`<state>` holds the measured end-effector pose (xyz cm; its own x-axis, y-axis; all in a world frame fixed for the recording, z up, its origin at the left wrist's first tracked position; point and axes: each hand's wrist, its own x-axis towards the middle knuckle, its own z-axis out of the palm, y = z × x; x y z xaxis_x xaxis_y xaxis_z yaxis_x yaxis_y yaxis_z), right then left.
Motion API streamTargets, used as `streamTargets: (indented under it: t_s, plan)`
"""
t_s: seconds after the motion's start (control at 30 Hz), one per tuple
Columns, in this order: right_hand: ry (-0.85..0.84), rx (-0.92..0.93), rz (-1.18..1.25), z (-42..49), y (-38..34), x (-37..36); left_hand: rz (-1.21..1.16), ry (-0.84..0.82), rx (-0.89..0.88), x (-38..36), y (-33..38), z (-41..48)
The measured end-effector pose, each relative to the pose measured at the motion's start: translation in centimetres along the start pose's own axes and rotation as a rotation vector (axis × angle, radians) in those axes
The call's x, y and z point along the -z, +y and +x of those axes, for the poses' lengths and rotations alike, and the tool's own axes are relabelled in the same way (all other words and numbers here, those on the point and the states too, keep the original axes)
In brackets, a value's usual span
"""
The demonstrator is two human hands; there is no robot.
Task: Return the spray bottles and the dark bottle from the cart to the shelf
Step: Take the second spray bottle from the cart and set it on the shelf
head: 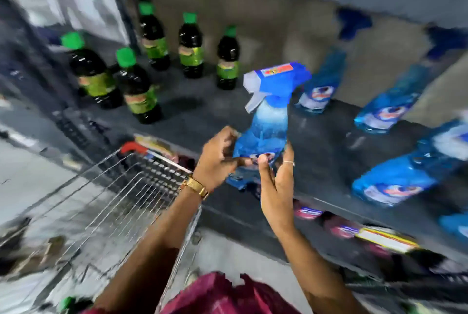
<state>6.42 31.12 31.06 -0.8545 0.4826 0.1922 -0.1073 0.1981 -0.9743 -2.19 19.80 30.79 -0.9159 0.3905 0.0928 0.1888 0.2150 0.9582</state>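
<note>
a: head view's pretty smeary, but here's my count. five dark bottles with green caps and green-yellow labels stand on the shelf [192, 121] at the left: two in front [92, 73] [138, 87] and three behind [153, 37] [190, 46] [228, 59]. glossy, rounded plastic, almost black liquid.

b: and the blue ones?

a: one blue spray bottle [266, 121] is in the hands, upright over the front edge of the shelf. translucent blue body that flares toward the base, pale trigger, blue nozzle head with a little red-yellow sticker on top. four more blue sprays stand on the shelf to the right [320, 88] [388, 108] [400, 179] [448, 141], all blurred, and a blue scrap at the far right edge could be another, can't tell.

b: who's gripping it?

a: both. left hand [219, 159] pinches the lower body from the left, fingers curled on it. right hand [277, 182] presses its thumb and fingertips against the right side of the base, palm otherwise spread wide. there's a gold watch [195, 187] on the left wrist and a thin ring [289, 162] on the right hand.

b: cart?

a: wire shopping cart [106, 187], shiny metal grid with a red handle bit, sits just left of the arms against the shelf. a green cap [66, 302] pokes up at the bottom left; can't tell if it's inside the cart.
</note>
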Motion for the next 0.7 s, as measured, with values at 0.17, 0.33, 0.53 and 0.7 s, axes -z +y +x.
streamTargets:
  t_s: [0.17,0.33,0.53,0.7]
  plan:
    - [0.227,-0.016,-0.088,1.2,1.4,5.8,-0.067,-0.216,-0.044,-7.4,0.7,2.7]
    - [0.278,-0.053,-0.159,1.7,2.4,8.2,-0.080,-0.262,-0.056,-10.1,0.7,3.8]
    - [0.276,-0.037,-0.169,2.0,2.7,8.8,-0.082,-0.286,-0.050,-10.8,0.5,4.3]
    - [0.493,0.141,-0.307,0.1,2.9,6.3,-0.086,-0.265,-0.065,-11.0,0.1,3.7]
